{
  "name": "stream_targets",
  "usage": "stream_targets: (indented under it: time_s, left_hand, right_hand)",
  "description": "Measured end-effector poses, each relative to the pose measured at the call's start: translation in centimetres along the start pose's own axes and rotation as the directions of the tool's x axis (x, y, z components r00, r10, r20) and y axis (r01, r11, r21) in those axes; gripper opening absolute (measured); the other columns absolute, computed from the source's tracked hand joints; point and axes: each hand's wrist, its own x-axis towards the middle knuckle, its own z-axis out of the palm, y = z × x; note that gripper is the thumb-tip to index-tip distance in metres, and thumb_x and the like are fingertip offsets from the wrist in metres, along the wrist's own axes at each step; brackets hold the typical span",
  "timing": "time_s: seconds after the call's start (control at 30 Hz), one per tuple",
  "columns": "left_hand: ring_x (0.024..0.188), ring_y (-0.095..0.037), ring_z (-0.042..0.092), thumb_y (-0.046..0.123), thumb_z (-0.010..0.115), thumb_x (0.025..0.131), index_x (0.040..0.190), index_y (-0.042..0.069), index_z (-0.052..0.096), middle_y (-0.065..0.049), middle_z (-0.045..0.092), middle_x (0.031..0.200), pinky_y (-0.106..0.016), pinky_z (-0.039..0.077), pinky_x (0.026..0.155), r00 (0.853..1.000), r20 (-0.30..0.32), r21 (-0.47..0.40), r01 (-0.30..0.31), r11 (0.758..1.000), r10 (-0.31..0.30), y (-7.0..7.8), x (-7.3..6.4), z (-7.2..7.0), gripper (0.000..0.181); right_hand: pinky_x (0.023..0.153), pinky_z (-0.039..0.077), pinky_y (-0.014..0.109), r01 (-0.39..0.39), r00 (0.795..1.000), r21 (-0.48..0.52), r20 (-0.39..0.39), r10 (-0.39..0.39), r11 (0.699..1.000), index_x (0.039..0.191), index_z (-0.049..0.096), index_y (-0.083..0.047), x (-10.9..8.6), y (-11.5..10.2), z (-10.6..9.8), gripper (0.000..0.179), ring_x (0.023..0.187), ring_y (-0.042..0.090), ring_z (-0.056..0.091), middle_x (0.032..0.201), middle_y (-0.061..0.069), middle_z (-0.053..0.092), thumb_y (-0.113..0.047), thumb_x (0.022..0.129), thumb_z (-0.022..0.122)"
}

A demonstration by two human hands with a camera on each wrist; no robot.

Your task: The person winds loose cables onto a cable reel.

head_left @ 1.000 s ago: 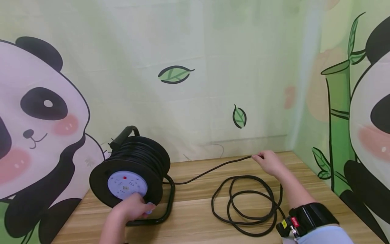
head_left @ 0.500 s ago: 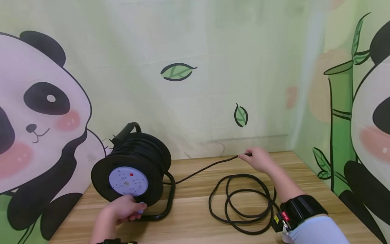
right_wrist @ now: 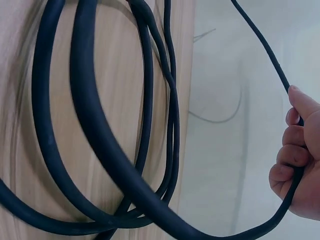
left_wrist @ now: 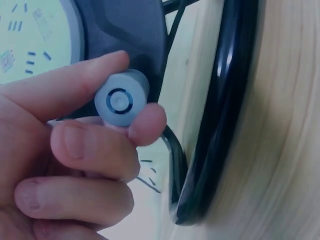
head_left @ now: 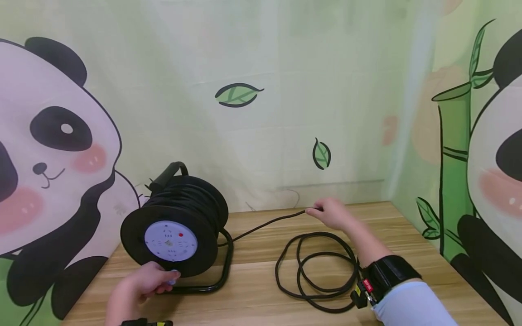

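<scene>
A black cable reel point(head_left: 205, 199) with a pale socket face point(head_left: 171, 242) stands on its tubular frame point(head_left: 226, 267) at the left of the table. My left hand point(head_left: 148, 280) pinches the small grey crank knob point(left_wrist: 120, 97) low on the reel's front disc, thumb and fingers around it in the left wrist view. My right hand point(head_left: 332, 213) grips the black cable point(right_wrist: 265, 42), its fingers curled round it. From the hand the cable runs left to the reel, slightly above the table. Loose coils of the same cable point(head_left: 281, 258) lie below the right hand.
The wooden table point(head_left: 253, 290) meets a printed fabric backdrop point(head_left: 285, 113) at the back and right. The reel's carrying handle point(head_left: 165, 176) sticks up behind its drum.
My left hand has moved left with the knob, and the socket face has turned, its red dot shifting right. My right hand has moved left toward the reel with the cable.
</scene>
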Motion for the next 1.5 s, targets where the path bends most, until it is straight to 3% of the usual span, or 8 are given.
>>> stream_targets:
  time_s: [0.3, 0.9, 1.2, 1.5]
  left_hand:
    - [0.047, -0.009, 0.030, 0.036, 0.065, 0.098, 0.068, 0.008, 0.065, 0.004, 0.045, 0.056, -0.025, 0.019, 0.048, 0.999, -0.003, -0.046, 0.043, 0.998, -0.043, -1.1, -0.7, -1.5, 0.041]
    - [0.049, -0.012, 0.031, 0.041, 0.055, 0.103, 0.076, 0.004, 0.064, 0.002, 0.044, 0.060, -0.026, 0.025, 0.046, 0.998, -0.056, -0.206, 0.015, 0.979, -0.027, -3.5, -1.8, -3.9, 0.047]
    - [0.050, -0.011, 0.032, 0.042, 0.056, 0.103, 0.077, 0.008, 0.067, 0.005, 0.047, 0.061, -0.027, 0.030, 0.048, 0.988, -0.122, -0.387, 0.040, 0.921, -0.094, -3.5, -2.2, -5.2, 0.044]
    - [0.045, -0.008, 0.032, 0.038, 0.055, 0.105, 0.075, 0.009, 0.065, 0.007, 0.045, 0.059, -0.027, 0.029, 0.045, 0.986, -0.146, -0.581, -0.016, 0.813, -0.085, -3.1, -2.2, -6.2, 0.043]
  right_hand:
    - [0.056, 0.033, 0.031, 0.030, 0.999, -0.017, 0.024, -0.030, 0.999, 0.068, 0.045, -0.014, 0.6, -1.6, 1.2, 0.044, 0.056, 0.015, 0.037, 0.061, -0.002, 0.040, -0.036, 0.103, 0.062]
    - [0.056, 0.033, 0.030, 0.062, 0.996, -0.010, 0.068, -0.061, 0.998, 0.069, 0.047, -0.015, 1.4, -4.6, 3.8, 0.043, 0.056, 0.013, 0.038, 0.061, -0.004, 0.039, -0.037, 0.103, 0.062]
    - [0.054, 0.033, 0.030, 0.088, 0.994, -0.019, 0.065, -0.086, 0.996, 0.066, 0.046, -0.016, 1.5, -5.9, 4.8, 0.045, 0.054, 0.013, 0.038, 0.060, -0.005, 0.039, -0.039, 0.102, 0.063]
    - [0.055, 0.035, 0.030, 0.107, 0.990, -0.046, 0.097, -0.102, 0.993, 0.072, 0.057, -0.014, 1.4, -6.9, 5.5, 0.040, 0.056, 0.012, 0.041, 0.062, -0.005, 0.045, -0.039, 0.102, 0.062]
